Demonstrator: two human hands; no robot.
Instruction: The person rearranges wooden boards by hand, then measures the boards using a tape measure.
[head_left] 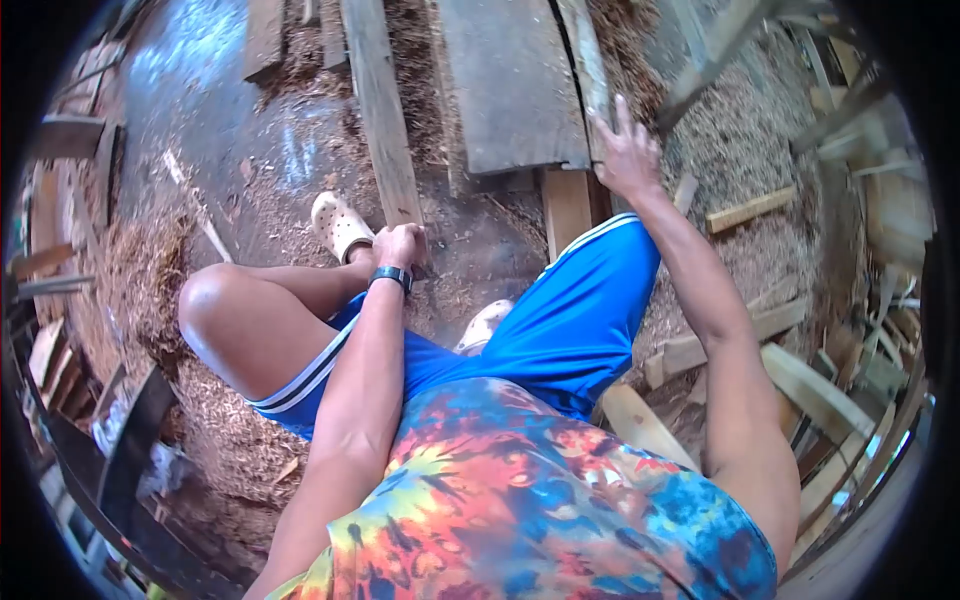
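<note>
My left hand, with a dark watch at the wrist, is closed around the near end of a long, narrow wooden plank. The plank runs away from me across the ground, and my grip hides its tip. To the right, my right hand has its fingers stretched out and apart. It is beside the near corner of a wide grey board, by a thin weathered strip of wood; whether it touches the strip I cannot tell.
A wooden block is under the wide board's near end. Sawdust and shavings cover much of the floor. Short offcuts lie at right, with a heap of scrap wood behind. My feet wear pale clogs.
</note>
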